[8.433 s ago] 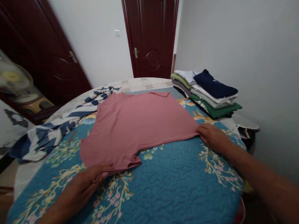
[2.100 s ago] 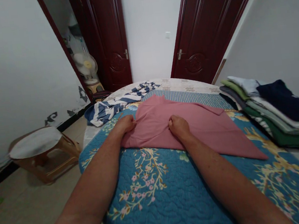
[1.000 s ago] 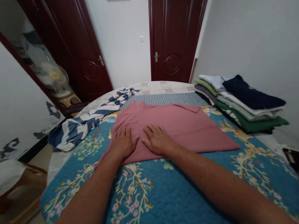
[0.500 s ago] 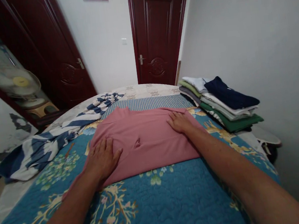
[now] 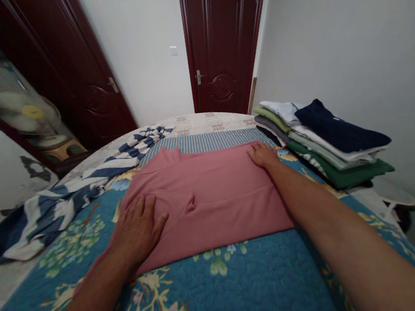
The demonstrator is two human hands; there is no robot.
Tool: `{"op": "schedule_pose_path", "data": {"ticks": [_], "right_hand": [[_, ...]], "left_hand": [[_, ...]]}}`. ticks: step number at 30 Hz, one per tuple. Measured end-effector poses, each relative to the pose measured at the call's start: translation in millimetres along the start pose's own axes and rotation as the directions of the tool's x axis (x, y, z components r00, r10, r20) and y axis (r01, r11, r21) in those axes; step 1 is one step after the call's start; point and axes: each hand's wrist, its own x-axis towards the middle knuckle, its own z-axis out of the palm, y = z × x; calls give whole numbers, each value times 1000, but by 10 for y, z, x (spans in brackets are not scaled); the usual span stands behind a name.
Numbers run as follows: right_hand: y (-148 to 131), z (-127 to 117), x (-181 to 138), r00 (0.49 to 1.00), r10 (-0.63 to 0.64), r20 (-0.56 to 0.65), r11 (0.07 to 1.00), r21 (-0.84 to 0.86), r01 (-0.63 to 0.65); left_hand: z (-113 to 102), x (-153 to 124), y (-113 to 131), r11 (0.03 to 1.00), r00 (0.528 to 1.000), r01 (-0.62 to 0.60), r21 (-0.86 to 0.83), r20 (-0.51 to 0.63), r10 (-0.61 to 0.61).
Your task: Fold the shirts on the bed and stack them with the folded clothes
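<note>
A pink T-shirt [image 5: 219, 189] lies spread sideways across the bed, its sleeve and neck end to the left and its hem end to the right. A small bunched fold stands up near its middle. My left hand [image 5: 137, 228] rests flat on the left part of the shirt, fingers stretched and thumb apart. At the far right corner of the shirt, my right hand [image 5: 263, 154] lies with its fingers extended over the cloth near the edge. Part of the shirt's left side is hidden under my left forearm.
Beneath the shirt is a blue floral quilt [image 5: 251, 280]. A stack of folded clothes [image 5: 334, 136] stands on the right by the wall. To the left lies a crumpled blue-and-white striped cloth [image 5: 66, 196]. Dark red doors [image 5: 229, 38] and a fan [image 5: 32, 113] are farther back.
My right hand has slid outward to the right, to the shirt's far corner, and the cloth there looks flatter. My left hand stays nearly in place. The view has shifted slightly.
</note>
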Motion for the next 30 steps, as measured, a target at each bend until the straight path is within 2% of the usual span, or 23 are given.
{"op": "schedule_pose_path", "data": {"ticks": [2, 4, 6, 7, 10, 12, 17, 21, 25, 28, 30], "right_hand": [[5, 30, -39, 998, -3, -59, 1000, 4, 3], [14, 63, -82, 984, -13, -179, 1000, -5, 12], [30, 86, -105, 958, -67, -279, 998, -20, 64], [39, 93, -104, 953, -106, -283, 994, -27, 103], [64, 97, -65, 971, -190, -146, 982, -31, 187], [78, 105, -21, 982, -171, -85, 985, -33, 168], [122, 194, 95, 988, -143, -60, 989, -51, 140], [174, 276, 188, 990, -138, -18, 989, -61, 137], [223, 328, 257, 990, -141, 3, 988, -69, 140], [251, 355, 280, 989, -148, 5, 986, -80, 148], [264, 373, 284, 989, -146, -1, 986, -83, 146]], "left_hand": [[-63, -15, 38, 1000, 1000, 0, -16, 25, 0], [-122, -30, 78, 1000, 998, 4, -23, 55, -2], [-163, -46, 113, 1000, 997, 14, -26, 74, -12], [-176, -54, 127, 999, 997, 17, -29, 78, -15], [-186, -71, 141, 999, 996, 28, -37, 83, -25], [-180, -59, 115, 998, 994, 50, -29, 101, -47], [-163, 124, -93, 991, 975, 130, -1, 180, -128], [-189, 365, -273, 992, 960, 125, -24, 254, -115], [-310, 594, -372, 993, 951, 107, -52, 297, -87], [-376, 727, -416, 996, 965, 71, -61, 256, -53], [-337, 757, -427, 993, 970, 114, -37, 221, -104]]}}
